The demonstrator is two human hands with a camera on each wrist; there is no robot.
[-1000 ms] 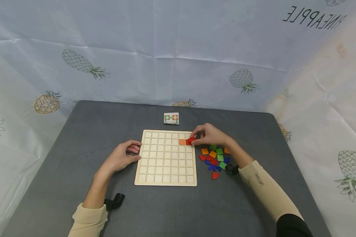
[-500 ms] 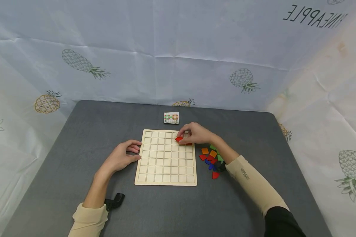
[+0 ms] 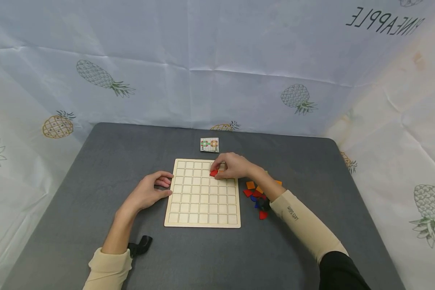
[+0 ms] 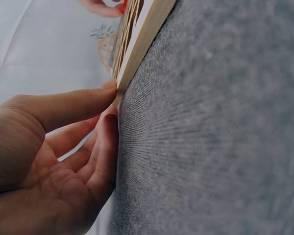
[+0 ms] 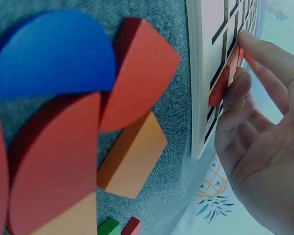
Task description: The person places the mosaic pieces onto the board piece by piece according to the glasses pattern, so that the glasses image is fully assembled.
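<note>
My right hand (image 3: 233, 166) pinches a small red tile (image 3: 213, 173) between thumb and fingers, at the upper right part of the wooden grid board (image 3: 199, 198). In the right wrist view, this red tile (image 5: 241, 56) shows partly behind the fingertips, in line with an orange tile (image 5: 232, 67) and another red tile (image 5: 218, 89) on the board. The fingers hide part of that row from the head view. My left hand (image 3: 151, 190) touches the board's left edge with thumb and fingertips spread apart. In the left wrist view, the thumb tip meets the edge.
Loose orange, red and blue tiles (image 3: 250, 185) lie on the grey table right of the board, partly under my right forearm. Beyond the board lies a small patterned card (image 3: 209, 145). A curtain (image 3: 203, 96) with pineapple prints hangs behind the table.
My right hand has moved left over the board with the red tile, then slightly down toward the grid. The left hand has stayed at the board's edge.
</note>
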